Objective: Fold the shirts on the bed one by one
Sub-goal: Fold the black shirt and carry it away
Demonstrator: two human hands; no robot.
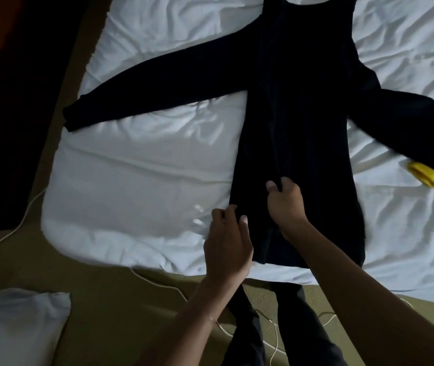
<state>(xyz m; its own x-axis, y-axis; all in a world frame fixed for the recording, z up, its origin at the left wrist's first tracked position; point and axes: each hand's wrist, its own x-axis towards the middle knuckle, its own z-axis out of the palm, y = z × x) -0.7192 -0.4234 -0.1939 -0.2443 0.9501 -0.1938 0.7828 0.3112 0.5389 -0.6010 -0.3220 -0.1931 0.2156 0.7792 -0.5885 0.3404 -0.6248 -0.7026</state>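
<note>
dark shirt flat on bed, sleeves spread left and right | right hand fingers pinch its near middle (likely smoothing) | left hand fingers curl on near-left edge, probably for folding inward

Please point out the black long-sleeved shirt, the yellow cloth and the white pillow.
black long-sleeved shirt (pixel 297 101), head view, on the middle of its body.
yellow cloth (pixel 429 182), head view, on the part showing beside the sleeve.
white pillow (pixel 15 328), head view, on its visible middle.
</note>
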